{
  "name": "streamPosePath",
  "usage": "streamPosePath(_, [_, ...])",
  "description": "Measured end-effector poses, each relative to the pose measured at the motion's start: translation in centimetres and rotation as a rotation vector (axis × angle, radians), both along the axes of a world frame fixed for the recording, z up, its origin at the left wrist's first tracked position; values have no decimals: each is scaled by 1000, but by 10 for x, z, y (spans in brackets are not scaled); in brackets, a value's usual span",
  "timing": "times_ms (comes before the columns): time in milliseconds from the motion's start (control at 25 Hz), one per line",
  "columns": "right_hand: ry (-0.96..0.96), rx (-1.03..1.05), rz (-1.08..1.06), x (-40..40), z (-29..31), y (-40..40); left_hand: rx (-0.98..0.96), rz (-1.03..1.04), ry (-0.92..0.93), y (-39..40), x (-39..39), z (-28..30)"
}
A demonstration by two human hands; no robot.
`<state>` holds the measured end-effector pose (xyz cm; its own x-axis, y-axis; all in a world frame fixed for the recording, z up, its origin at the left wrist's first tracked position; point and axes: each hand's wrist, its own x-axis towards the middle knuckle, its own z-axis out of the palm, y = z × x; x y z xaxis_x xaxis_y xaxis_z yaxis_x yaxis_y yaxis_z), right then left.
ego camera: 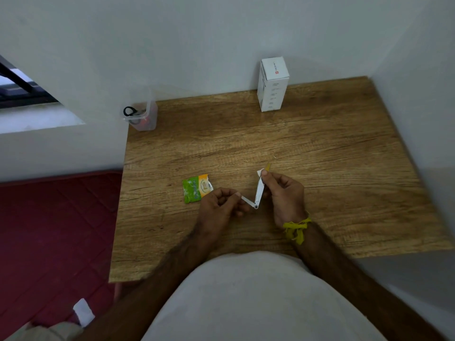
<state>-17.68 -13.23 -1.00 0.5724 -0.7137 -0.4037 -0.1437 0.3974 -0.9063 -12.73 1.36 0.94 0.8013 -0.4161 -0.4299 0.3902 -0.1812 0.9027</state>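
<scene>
Pinching both ends now, we have the thin white paper strip (259, 191) bent into a sharp V between us. Our left hand (219, 205) nips the short lower arm between thumb and forefinger. Our right hand (285, 193) clamps the longer upright arm near its top, the other fingers curled in. The strip hangs between the two hands, just above the brown wood-grain table (270, 134), and seems not to touch the board.

Here's the trouble we see coming: pull the hands apart too hard and the strip could tear at the fold, where a small round spot sits. Loosen either pinch and that light end could flick free and drop.

As for its look, it's narrow, flat and white, creased once at the bottom, with a yellowish tip poking up past the right thumb.

Just beside the left hand, on its outer side, lies a torn green-and-orange foil sachet (197, 188). Well beyond the right hand a tall white cardboard box (272, 84) stands against the wall. Well beyond the left sits a clear plastic tub (142, 116) holding black-handled scissors (130, 111).
</scene>
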Motion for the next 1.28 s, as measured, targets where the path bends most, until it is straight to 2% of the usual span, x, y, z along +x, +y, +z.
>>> streamPosePath(200, [-47, 45, -76, 5, 2, -2, -97, 74, 98, 1, -1, 1])
streamPosePath(320, [-49, 104, -192, 6, 4, -10, -113, 124, 187, 6, -4, -2])
streamPosePath(400, [-36, 115, -246, 7, 5, -20, -91, 60, 296, 7, -9, -2])
streamPosePath(480, [-44, 72, -181, 11, 7, -27, -52, -74, 379, 7, -12, -1])
streamPosePath(560, [-79, 42, -69, 16, 10, -30, 10, -111, 343, 6, -3, 1])
streamPosePath(680, [-79, 11, 31, 20, 9, -36, 103, 43, 183, 13, 20, 4])
streamPosePath(720, [-76, 23, 54, 21, 9, -37, 93, 27, 155, 14, 26, 5])
streamPosePath(800, [-74, 40, 92, 22, 8, -36, 44, -128, 159, 13, 27, 8])
streamPosePath(920, [-83, 39, 40, 22, 6, -28, -18, -227, 181, 3, 16, 6])
streamPosePath(1080, [-67, 75, -117, 20, 4, -23, -43, -116, 208, -6, 3, 1])
streamPosePath(1200, [-65, 77, -126, 21, 3, -22, -92, -45, 268, -8, -6, -2])
streamPosePath(1280, [-66, 85, -99, 19, 3, -21, -73, -82, 277, -6, -6, -2])
